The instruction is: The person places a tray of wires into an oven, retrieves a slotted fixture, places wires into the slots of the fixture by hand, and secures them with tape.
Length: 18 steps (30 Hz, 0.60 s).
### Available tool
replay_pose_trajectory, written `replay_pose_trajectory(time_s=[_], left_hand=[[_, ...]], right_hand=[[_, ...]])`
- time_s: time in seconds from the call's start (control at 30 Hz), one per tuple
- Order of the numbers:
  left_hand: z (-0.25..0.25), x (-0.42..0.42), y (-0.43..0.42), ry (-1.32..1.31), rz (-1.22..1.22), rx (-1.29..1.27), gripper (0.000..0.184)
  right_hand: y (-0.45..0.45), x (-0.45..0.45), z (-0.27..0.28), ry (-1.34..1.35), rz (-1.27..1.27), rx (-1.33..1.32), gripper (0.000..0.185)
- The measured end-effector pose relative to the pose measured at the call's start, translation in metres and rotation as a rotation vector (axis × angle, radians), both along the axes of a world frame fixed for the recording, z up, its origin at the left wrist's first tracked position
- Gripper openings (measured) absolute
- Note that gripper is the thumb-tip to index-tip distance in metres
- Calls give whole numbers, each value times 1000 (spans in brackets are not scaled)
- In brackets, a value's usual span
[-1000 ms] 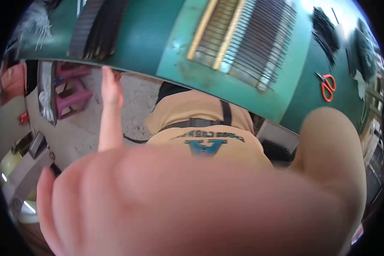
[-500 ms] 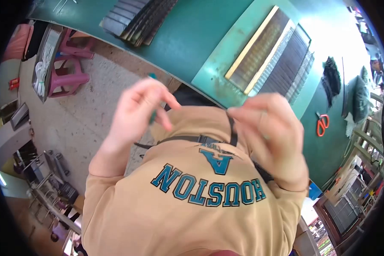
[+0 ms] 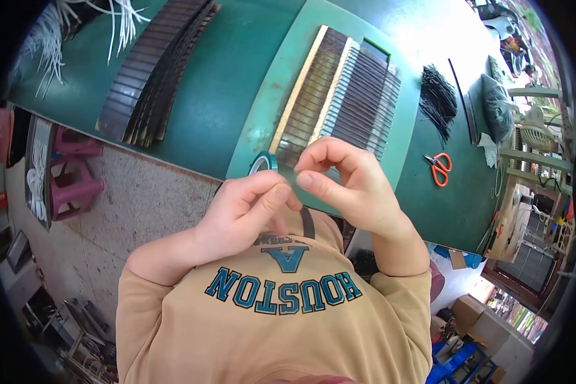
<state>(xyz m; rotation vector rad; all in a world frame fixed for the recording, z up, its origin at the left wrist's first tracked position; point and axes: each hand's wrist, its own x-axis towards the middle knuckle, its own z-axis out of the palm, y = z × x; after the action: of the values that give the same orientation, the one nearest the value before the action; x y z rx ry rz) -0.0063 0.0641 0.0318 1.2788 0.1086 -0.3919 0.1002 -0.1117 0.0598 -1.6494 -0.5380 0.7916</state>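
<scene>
My left hand (image 3: 246, 208) is closed on a roll of green tape (image 3: 263, 162), which stands up behind its fingers. Close beside it, my right hand (image 3: 358, 185) has its thumb and index fingertip brought together in a pinch. Anything between those fingertips is too small to make out. Both hands are in front of my chest at the table's near edge. Just beyond them, a ribbed dark panel with pale edge strips (image 3: 310, 89) and a row of thin dark rods (image 3: 361, 102) lie side by side on a light green board (image 3: 256, 131).
Orange-handled scissors (image 3: 439, 171) lie right of the board, below a bunch of black strips (image 3: 438, 96). A stack of dark ribbed panels (image 3: 153, 70) rests on the green table (image 3: 217, 83) to the left. White strands (image 3: 45, 54) hang farther left, above pink stools (image 3: 77, 185).
My hands have come closer together, and the tape roll now shows above my left hand. The view has shifted, bringing more of the table into sight.
</scene>
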Motion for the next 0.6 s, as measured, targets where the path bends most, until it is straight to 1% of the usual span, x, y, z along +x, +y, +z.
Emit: replay_pose_trajectory(time_s=[0.1,0.17,0.2,0.23,0.3,0.33,0.37,0.4,0.43,0.53,0.6], left_hand=[[-2,14,-5,-9,-79,-12,27],[-7,20,-20,-205,43,105,30],[-8,22,-24,-301,109,161,35],[-2,24,-23,-317,99,156,35],[16,28,-20,-378,-624,194,51],[13,27,-26,-393,-630,196,51],[7,24,-34,-525,-631,111,52],[2,22,-39,-652,-628,23,53],[-1,23,-39,-661,-631,23,53],[-7,26,-37,-542,-669,47,53],[-11,27,-37,-540,-660,29,52]], right_hand=[[-5,15,0,-44,-39,-51,13],[-13,50,-7,-642,-200,-281,10],[-19,79,-17,-790,-296,-360,10],[-25,113,-30,-936,-393,-439,11],[-35,168,-53,-965,-507,-623,15],[-37,186,-61,-848,-511,-632,16],[-38,198,-66,-730,-513,-636,17],[-38,204,-72,-739,-521,-635,17],[-35,208,-78,-735,-504,-626,17],[-29,218,-88,-728,-464,-612,17],[-26,220,-90,-734,-449,-625,16]])
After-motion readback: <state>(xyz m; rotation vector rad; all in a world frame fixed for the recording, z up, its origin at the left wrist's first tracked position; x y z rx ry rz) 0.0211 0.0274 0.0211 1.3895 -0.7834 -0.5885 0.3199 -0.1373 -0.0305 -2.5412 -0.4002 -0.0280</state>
